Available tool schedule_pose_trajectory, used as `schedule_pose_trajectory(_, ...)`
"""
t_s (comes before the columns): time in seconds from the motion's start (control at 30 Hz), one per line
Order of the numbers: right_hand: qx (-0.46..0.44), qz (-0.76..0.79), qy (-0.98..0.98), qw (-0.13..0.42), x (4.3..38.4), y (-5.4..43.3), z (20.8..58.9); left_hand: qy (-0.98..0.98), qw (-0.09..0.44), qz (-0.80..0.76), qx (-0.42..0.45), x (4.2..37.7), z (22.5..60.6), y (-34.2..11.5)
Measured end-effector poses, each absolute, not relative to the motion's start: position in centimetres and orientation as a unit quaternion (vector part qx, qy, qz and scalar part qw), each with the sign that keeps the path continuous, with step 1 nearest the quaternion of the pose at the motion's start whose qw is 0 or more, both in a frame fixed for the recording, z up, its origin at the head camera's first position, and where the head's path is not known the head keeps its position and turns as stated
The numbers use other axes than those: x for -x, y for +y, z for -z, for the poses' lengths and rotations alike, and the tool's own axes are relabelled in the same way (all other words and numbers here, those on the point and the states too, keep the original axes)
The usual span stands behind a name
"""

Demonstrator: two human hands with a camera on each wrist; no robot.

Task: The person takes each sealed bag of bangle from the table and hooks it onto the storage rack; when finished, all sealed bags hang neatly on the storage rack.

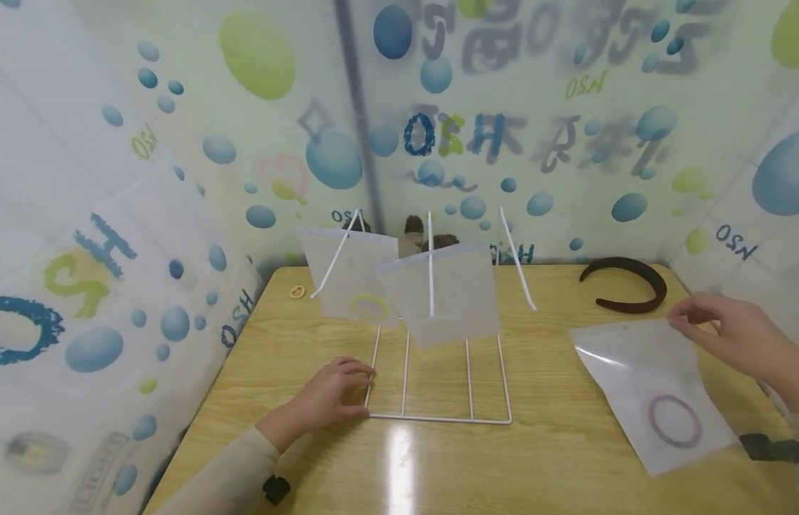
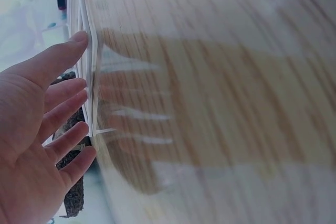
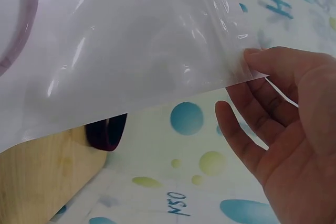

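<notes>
A white wire rack (image 1: 438,418) stands in the middle of the wooden table. My left hand (image 1: 323,395) rests beside its front left corner, fingers loosely extended and thumb and fingertips at the wire. From the rack's upper prongs hang two translucent bags; the left bag (image 1: 337,268) has a yellow ring (image 1: 354,306) inside, and the right bag (image 1: 457,293) overlaps it. Off to the right, my right hand (image 1: 737,332) pinches the top corner of another translucent bag (image 1: 631,379) between thumb and index finger. A pinkish bangle (image 1: 676,445) lies inside that bag, low down.
Behind the held bag, a dark brown headband (image 1: 653,279) lies at the table's back right. A small tan ring (image 1: 297,292) is at the back left, near the rack. Printed curtains (image 1: 534,164) enclose the table (image 1: 277,343) at the back and sides.
</notes>
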State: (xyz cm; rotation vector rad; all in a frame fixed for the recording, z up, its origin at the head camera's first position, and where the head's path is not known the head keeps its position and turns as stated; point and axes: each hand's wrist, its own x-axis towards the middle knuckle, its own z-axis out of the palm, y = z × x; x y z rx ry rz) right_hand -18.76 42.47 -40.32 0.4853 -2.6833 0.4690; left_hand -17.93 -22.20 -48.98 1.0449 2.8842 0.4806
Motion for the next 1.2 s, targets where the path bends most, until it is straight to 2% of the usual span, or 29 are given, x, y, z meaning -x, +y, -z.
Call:
schedule_pose_trajectory(0.33, -0.204, -0.214, -0.926, 0.236, 17.3, 39.5, 38.9, 0.924, -0.008, -0.154, -0.349, 17.8, 49.4, -22.5)
schedule_pose_trajectory(0.53, -0.258, -0.227, -0.899, 0.27, 16.4, 37.0, 38.4, 0.93, 0.015, -0.16, -0.331, 17.6, 49.3, -22.6)
schedule_pose_trajectory(1.2, -0.371, -0.316, -0.84, 0.238, 15.3, 31.0, 33.0, 0.93, 0.013, -0.156, -0.334, 17.9, 49.4, -22.3)
